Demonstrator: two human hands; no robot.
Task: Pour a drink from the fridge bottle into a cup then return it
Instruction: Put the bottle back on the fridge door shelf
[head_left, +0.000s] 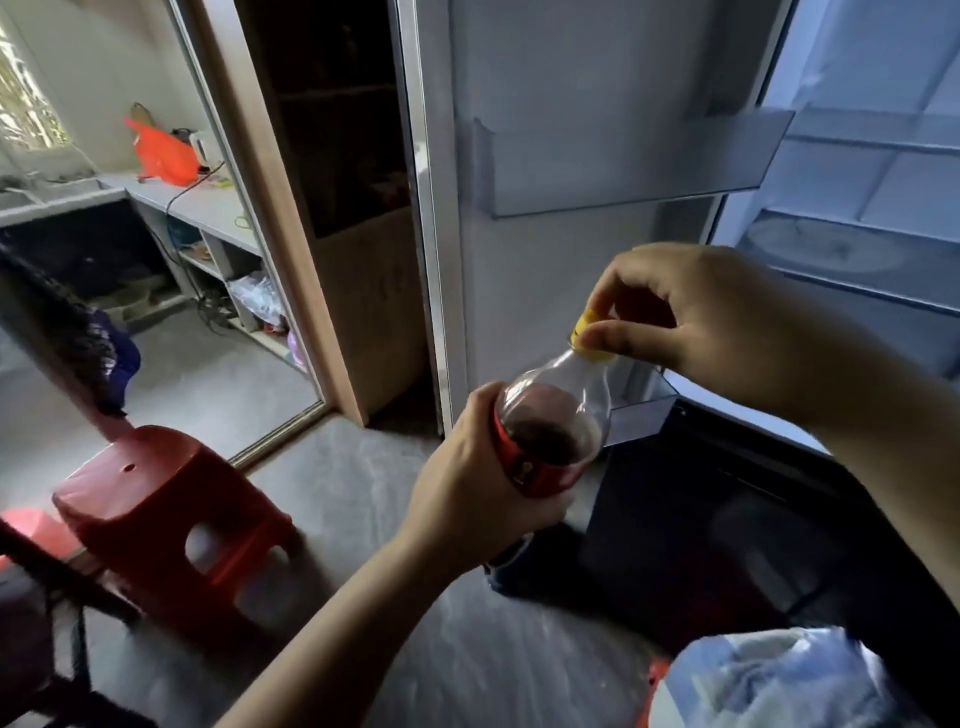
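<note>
left hand holding bottle, right hand pinching cap

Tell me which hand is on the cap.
The right hand pinches the yellow cap; the left hand grips the bottle around its red label.

Grey concrete floor with 1 red stool (plastic), daylit window far left.

bottle base: hidden below left hand grip
cap: mostly covered by right hand fingertips
label text: unreadable
</note>
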